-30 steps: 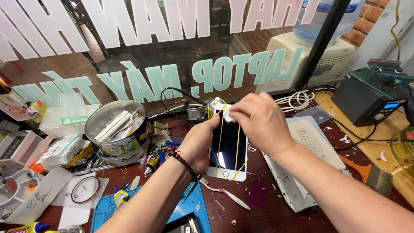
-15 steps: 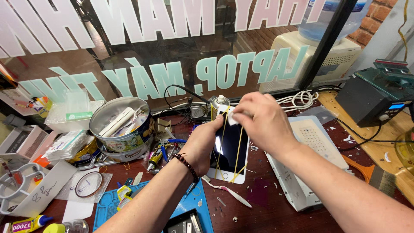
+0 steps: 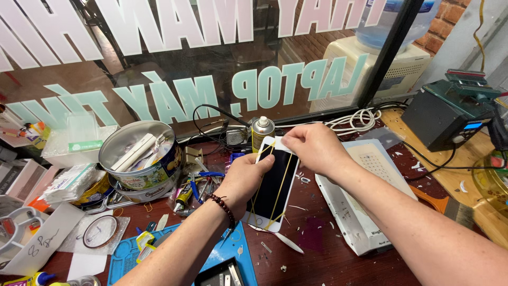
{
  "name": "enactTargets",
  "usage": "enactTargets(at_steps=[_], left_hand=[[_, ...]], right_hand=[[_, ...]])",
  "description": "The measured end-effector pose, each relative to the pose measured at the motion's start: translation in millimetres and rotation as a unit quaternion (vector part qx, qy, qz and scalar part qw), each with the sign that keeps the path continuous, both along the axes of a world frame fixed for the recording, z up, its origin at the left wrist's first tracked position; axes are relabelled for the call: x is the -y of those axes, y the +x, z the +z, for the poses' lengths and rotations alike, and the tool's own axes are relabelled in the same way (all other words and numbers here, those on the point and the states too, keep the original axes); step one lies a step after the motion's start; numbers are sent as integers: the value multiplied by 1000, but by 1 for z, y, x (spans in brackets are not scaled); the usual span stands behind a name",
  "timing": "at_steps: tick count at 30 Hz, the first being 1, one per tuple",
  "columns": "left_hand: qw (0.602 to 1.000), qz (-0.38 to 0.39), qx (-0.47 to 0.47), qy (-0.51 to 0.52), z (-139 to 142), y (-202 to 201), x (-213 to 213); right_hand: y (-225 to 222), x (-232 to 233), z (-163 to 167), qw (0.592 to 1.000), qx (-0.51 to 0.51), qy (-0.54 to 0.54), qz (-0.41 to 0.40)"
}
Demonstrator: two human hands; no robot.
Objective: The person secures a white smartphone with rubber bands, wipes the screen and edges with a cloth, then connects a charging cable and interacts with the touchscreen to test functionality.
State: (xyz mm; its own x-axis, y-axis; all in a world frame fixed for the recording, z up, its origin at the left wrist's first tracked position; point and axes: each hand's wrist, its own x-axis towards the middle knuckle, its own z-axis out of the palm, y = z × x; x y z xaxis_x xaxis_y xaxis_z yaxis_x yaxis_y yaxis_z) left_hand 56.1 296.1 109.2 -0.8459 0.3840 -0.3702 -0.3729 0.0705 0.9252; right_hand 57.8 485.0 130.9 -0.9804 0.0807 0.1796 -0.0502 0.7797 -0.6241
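**Two hands on a banded phone at a cluttered bench**

A white-framed phone (image 3: 275,182) with a dark screen lies tilted over the dark red table (image 3: 328,249), and everything else is placed from it here. Yellow rubber bands (image 3: 283,182) run lengthwise over its glass. The left hand (image 3: 243,180) grips the phone's left edge, fingers curled shut around the side and thumb lying on the screen; a dark bead bracelet (image 3: 222,206) sits on that wrist. The right hand (image 3: 312,148) is at the phone's top right corner, thumb and forefinger pinched narrow on the corner (whether they hold the band or the frame itself, I cannot tell).

Just behind the phone's top edge stands a small spray can (image 3: 262,132) with a white cap. To the phone's right, just beside it, lies a white perforated pad (image 3: 370,196). To its left, well apart, sits a round tin (image 3: 140,159) filled with flat packets. Below the phone, a white plastic pry tool (image 3: 280,238) rests on the table, and a blue work mat (image 3: 238,259) lies near the left forearm. Behind everything is a lettered glass pane (image 3: 211,63).
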Motion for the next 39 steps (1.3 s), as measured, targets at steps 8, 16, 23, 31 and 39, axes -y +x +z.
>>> enactTargets(at_steps=[8, 16, 23, 31, 39], left_hand=[[999, 36, 13, 31, 5, -4, -4], [985, 61, 85, 137, -17, -15, -8], [945, -66, 234, 217, -34, -18, -4], [954, -162, 195, 160, -34, -21, -6], [943, -195, 199, 179, -30, -25, -3]], right_hand=[[6, 2, 6, 923, 111, -361, -77], [0, 2, -13, 873, 58, -479, -71], [23, 6, -5, 966, -66, -248, -14], [76, 36, 16, 972, -76, -199, 101], [76, 35, 17, 970, -210, -75, 93]])
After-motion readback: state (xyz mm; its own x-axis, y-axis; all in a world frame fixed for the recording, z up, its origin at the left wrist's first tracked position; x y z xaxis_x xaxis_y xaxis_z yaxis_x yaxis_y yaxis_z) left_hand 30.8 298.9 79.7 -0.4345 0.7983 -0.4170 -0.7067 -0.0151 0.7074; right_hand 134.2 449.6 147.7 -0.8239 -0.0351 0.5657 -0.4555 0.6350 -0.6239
